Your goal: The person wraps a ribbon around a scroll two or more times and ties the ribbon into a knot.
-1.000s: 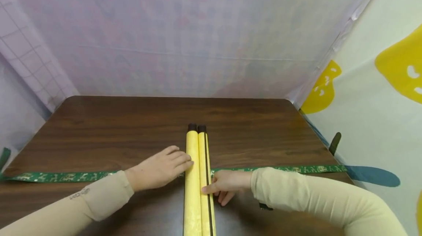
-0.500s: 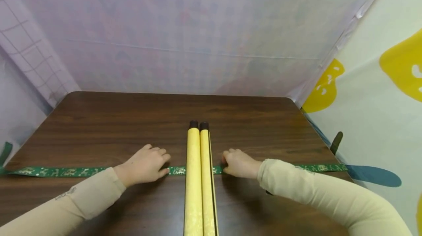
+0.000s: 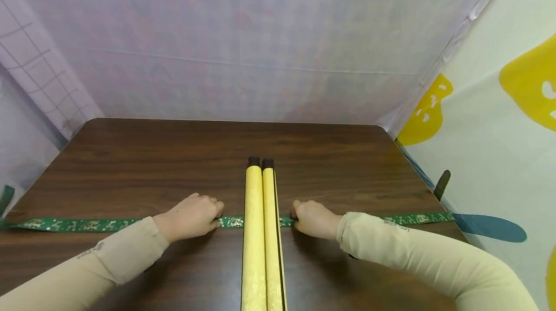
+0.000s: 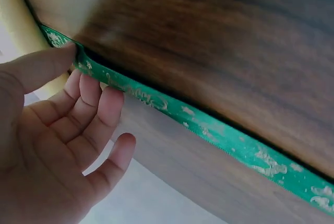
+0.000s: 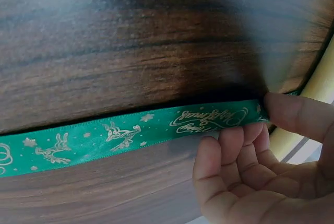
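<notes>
A yellow scroll [image 3: 254,238], rolled from both sides into two tubes with dark end knobs, lies lengthwise at the middle of the table. Under it runs a green ribbon [image 3: 82,225] printed with light Christmas figures, stretched left to right. My left hand [image 3: 190,218] pinches the ribbon between thumb and fingers, a little left of the scroll. On the other side my right hand [image 3: 316,219] pinches it close to the right tube. Both wrist views show the ribbon [image 4: 224,132] lying flat between thumb and fingertips. The scroll hides the stretch of ribbon beneath it.
The brown wooden table [image 3: 173,151] has rounded far corners. Pale cloth [image 3: 243,50] hangs behind it, and a white cloth with yellow shapes [image 3: 423,115] hangs at the right. The ribbon's left end reaches over the table's left edge.
Both hands have moved off the scroll, outward to either side, and taken hold of the ribbon. In the last half second they have barely moved.
</notes>
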### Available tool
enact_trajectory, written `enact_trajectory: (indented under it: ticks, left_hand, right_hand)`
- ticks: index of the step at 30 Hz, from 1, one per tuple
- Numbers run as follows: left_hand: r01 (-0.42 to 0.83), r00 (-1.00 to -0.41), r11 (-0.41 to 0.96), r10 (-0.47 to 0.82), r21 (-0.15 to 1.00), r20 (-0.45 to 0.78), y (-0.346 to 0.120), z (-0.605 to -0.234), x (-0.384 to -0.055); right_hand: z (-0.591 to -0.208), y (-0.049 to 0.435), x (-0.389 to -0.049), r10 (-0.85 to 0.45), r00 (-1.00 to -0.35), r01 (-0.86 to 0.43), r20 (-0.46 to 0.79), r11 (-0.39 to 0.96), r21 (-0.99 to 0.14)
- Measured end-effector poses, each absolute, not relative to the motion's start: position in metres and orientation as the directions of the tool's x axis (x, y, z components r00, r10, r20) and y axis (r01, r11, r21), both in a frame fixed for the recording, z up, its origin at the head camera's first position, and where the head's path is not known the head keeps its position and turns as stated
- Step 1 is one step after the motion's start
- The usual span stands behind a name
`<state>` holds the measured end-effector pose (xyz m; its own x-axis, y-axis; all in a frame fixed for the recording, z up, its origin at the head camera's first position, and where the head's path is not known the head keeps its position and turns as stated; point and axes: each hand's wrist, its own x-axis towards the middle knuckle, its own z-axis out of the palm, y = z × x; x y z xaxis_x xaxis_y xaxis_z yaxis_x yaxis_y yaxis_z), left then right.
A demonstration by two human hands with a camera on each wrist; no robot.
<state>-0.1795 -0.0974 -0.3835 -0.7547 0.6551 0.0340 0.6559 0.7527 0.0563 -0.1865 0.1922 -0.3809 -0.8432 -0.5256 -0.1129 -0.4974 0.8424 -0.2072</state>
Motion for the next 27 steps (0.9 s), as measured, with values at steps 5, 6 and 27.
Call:
enact_trajectory:
  ticks: [5, 6, 27]
  left_hand:
    - [0.65, -0.76, 0.759, 0.65, 0.051, 0.009, -0.096, -0.382, -0.177]
    - [0.653, -0.757, 0.756, 0.653, 0.044, 0.014, -0.096, -0.382, -0.176]
    - [0.387, -0.817, 0.741, 0.551, 0.548, -0.169, -0.103, -0.364, -0.181]
  right_hand:
    - [-0.38, 0.189, -0.187, -0.515, -0.845, -0.488, -0.141, 0.852, -0.188]
    - [-0.38, 0.189, -0.188, -0.509, -0.848, -0.481, -0.151, 0.857, -0.185]
    - [-0.346, 0.195, -0.195, -0.431, -0.872, -0.335, -0.233, 0.871, -0.36]
